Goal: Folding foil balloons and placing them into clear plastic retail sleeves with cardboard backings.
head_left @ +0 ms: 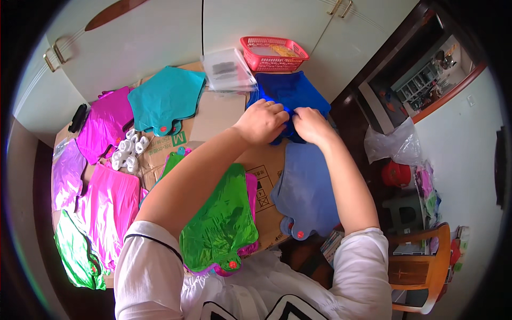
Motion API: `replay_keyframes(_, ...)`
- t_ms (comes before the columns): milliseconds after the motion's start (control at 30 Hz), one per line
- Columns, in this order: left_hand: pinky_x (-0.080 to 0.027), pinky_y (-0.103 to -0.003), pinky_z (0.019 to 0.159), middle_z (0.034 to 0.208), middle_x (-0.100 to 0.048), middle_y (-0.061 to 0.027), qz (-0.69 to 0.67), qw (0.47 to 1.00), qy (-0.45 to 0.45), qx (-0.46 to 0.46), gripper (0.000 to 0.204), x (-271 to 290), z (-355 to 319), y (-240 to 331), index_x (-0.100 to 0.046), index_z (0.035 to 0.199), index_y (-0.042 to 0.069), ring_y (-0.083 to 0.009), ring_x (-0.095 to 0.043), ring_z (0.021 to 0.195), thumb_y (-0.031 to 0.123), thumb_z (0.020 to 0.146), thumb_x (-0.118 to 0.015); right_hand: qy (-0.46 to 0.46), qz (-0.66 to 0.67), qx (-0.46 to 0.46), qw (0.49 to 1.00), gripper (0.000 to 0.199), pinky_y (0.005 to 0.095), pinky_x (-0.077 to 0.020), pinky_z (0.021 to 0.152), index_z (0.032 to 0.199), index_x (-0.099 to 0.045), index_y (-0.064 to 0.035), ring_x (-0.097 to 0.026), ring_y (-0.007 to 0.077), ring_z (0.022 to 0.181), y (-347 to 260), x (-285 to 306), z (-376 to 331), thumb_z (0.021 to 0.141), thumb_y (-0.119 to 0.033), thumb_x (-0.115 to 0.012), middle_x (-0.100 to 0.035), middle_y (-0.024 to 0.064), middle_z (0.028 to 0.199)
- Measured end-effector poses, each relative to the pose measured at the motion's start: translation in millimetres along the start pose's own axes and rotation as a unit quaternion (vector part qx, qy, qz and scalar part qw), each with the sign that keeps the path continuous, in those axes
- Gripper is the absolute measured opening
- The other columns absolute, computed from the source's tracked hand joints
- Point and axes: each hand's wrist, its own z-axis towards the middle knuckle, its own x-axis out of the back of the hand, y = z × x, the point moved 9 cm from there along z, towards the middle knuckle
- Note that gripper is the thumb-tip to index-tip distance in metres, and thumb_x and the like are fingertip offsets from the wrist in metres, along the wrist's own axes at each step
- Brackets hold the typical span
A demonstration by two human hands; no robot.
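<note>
Clear box (228, 69) and red basket (274, 53) crowd the far side; bare cardboard (216, 114) between

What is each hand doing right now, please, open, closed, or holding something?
Left hand: closed, gripping the dark blue foil balloon.
Right hand: closed on the same dark blue foil balloon.

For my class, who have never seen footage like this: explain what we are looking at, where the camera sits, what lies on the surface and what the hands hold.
No machine here: a person works with bare hands. One fisheye camera on the head looks down, so straight edges bend. The left hand and right hand both pinch a dark blue foil bag. On the cardboard lie a teal bag, pink bags, a green bag, a pale blue bag and small white caps. Behind stand a clear box and a red basket.
</note>
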Motion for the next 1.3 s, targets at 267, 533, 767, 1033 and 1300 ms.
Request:
replay_keyframes(267, -0.046, -0.041, 0.093, 0.105, -0.068, -0.0063, -0.104, 0.977, -0.125, 0.137, 0.023, -31, -22, -25, -0.071, 0.098, 0.009, -0.0269, -0.061, 0.105, 0.026, 0.084, -0.065, 0.108, 0.072, -0.011, 0.991, 0.023, 0.0451, -0.0492, 0.072, 0.084, -0.068, -0.0027, -0.064, 0.0389, 0.079, 40, 20, 12, 0.087, -0.026, -0.065, -0.066, 0.0210, 0.081)
replay_keyframes(533, -0.029, -0.053, 0.111, 0.112, -0.067, -0.0017, -0.051, 0.973, -0.154, 0.162, 0.030, -39, -21, -26, -0.071, 0.104, 0.017, -0.0223, -0.060, 0.113, 0.039, 0.085, -0.063, 0.406, 0.232, -0.176, 0.866, 0.037, 0.0357, -0.0494, 0.070, 0.082, -0.071, 0.0020, -0.063, 0.0183, 0.069, 191, 155, -6, 0.075, -0.033, -0.080, -0.071, 0.0127, 0.078)
replay_keyframes(767, -0.025, -0.054, 0.113, 0.116, -0.064, -0.0050, 0.040, 0.986, -0.090, 0.132, 0.026, -21, -34, -18, -0.069, 0.102, 0.010, -0.0252, -0.054, 0.119, 0.027, 0.082, -0.068, 0.405, 0.045, -0.042, 0.912, 0.029, 0.0336, -0.0495, 0.078, 0.106, -0.068, 0.0014, -0.066, 0.0244, 0.081, 107, 252, -103, 0.092, -0.023, -0.063, -0.070, 0.0144, 0.088)
replay_keyframes(1033, -0.049, -0.042, 0.093, 0.113, -0.062, -0.0126, -0.280, 0.932, -0.175, -0.154, 0.035, 44, -55, 160, -0.065, 0.107, 0.005, -0.0328, -0.060, 0.105, 0.016, 0.075, -0.074, 0.168, -0.002, 0.191, 0.967, 0.032, 0.0359, -0.0512, 0.075, 0.105, -0.067, 0.0002, -0.063, 0.0309, 0.082, -1, 113, -224, 0.077, 0.011, -0.056, -0.062, 0.0149, 0.090)
replay_keyframes(1300, -0.051, -0.038, 0.087, 0.113, -0.064, -0.0103, -0.159, 0.928, -0.220, -0.254, 0.034, 10, -89, 195, -0.064, 0.112, 0.005, -0.0282, -0.062, 0.105, 0.019, 0.082, -0.059, 0.250, -0.013, 0.373, 0.893, 0.042, 0.0323, -0.0546, 0.069, 0.123, -0.056, -0.0039, -0.066, 0.0238, 0.075, -24, 38, -265, 0.081, 0.003, -0.062, -0.067, 0.0135, 0.105)
